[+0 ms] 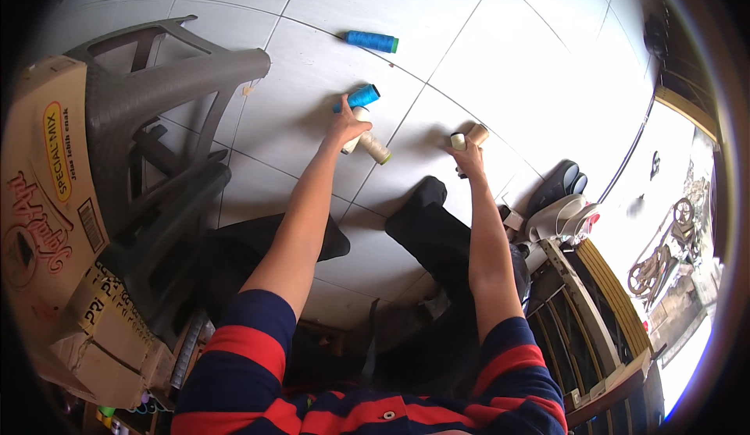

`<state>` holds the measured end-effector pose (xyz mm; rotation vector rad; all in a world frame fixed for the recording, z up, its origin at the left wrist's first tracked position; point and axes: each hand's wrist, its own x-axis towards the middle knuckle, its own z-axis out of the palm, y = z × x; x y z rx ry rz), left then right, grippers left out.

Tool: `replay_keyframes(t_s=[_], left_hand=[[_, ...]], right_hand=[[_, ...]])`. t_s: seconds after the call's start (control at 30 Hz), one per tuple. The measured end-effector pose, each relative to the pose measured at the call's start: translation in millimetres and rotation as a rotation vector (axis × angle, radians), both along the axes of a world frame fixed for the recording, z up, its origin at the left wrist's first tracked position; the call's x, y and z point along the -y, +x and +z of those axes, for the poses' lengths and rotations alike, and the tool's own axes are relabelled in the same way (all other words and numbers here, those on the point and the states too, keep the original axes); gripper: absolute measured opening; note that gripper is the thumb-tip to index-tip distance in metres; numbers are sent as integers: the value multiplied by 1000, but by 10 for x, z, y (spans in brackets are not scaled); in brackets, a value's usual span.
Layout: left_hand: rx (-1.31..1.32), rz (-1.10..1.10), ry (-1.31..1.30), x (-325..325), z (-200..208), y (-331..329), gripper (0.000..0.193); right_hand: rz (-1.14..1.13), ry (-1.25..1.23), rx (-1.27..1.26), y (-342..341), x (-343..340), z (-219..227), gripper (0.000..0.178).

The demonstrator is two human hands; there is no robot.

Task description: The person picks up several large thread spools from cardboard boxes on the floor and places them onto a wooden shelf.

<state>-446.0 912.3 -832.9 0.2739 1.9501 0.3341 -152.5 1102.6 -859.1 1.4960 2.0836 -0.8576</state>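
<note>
My left hand [346, 129] is closed around a bunch of thread spools over the tiled floor. A bright blue spool [363, 96] points up and right from it, a white spool [361, 114] sits by the fingers, and a beige spool [376, 149] slants down to the right. To the right, my right hand [469, 159] grips a cream spool [458, 139] and a tan spool [478, 133]. A small dark end shows below that hand; what it belongs to is hidden. Farther off, another blue spool [372, 41] with a green end lies on its side, touched by neither hand.
A grey plastic stool [176, 76] lies tipped at left, beside a printed cardboard box [51, 193]. Shoes [556, 187] stand near a wooden rack [582, 302] at right. My black-clad legs [437, 228] are below the hands. White floor tiles [500, 52] stretch ahead.
</note>
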Motion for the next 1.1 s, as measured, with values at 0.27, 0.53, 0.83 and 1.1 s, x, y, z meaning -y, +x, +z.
replay_keyframes(t_s=[0.27, 0.53, 0.83, 1.1], left_hand=[[97, 218, 139, 710, 517, -22, 92], [202, 651, 273, 1498, 855, -76, 82], [387, 949, 421, 1492, 1670, 220, 77], [812, 1110, 606, 1619, 3622, 627, 31]], right_hand=[[661, 305, -83, -2268, -411, 759, 43], [766, 418, 52, -3152, -46, 173, 49], [522, 179, -94, -2296, 273, 1372, 42], [129, -455, -463, -1751, 716, 3404, 52]])
